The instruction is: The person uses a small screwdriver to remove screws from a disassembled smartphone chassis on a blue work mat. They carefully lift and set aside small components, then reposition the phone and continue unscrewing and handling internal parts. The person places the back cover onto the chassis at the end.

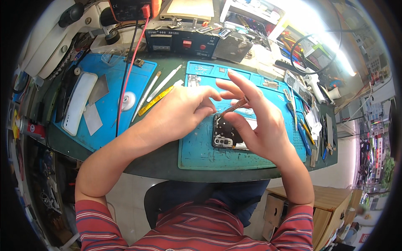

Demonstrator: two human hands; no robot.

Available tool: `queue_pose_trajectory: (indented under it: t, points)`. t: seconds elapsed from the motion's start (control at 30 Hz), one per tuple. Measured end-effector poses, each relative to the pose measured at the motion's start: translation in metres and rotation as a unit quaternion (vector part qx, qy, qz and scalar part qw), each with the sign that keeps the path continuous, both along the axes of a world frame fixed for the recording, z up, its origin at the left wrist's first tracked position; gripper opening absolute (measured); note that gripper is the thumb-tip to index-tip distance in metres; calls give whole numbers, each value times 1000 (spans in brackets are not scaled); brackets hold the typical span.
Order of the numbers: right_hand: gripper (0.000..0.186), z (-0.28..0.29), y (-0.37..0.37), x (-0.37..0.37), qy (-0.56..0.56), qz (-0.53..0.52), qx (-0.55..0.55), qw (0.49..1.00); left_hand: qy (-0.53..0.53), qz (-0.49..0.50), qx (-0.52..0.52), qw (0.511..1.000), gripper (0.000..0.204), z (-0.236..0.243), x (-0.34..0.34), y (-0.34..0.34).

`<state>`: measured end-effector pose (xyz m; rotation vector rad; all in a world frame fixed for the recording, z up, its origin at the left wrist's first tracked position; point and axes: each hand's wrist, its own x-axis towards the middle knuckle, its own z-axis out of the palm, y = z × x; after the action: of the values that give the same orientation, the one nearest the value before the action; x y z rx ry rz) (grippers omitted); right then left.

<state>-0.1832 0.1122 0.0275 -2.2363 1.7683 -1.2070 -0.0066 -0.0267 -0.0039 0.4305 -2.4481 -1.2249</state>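
Observation:
An opened phone (225, 134) lies back-side up on a teal work mat (197, 154), its dark inner boards and camera showing. My right hand (255, 121) holds a thin brown-handled tool (234, 106) by thumb and fingers, tip angled down toward the phone's upper edge. My left hand (184, 111) rests on the mat just left of the phone, fingers curled, fingertips close to the tool's tip and the phone's top corner.
A second blue mat (104, 125) on the left carries a white phone-shaped case (77, 102), metal sheets, a round disc and a red cable (127, 79). Tweezers and a yellow tool (155, 100) lie between the mats. Power units stand behind; hand tools crowd the right edge.

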Motion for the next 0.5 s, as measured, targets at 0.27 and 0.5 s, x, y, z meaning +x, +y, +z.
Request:
queue_pose_trajectory:
  t: [0.27, 0.5]
  points:
    - [57, 2, -3, -2, -33, -1, 18, 999, 0, 29, -8, 1000, 26, -1, 0, 0]
    - [61, 1, -7, -3, 10, -9, -10, 1000, 2, 28, -18, 999, 25, -4, -1, -2]
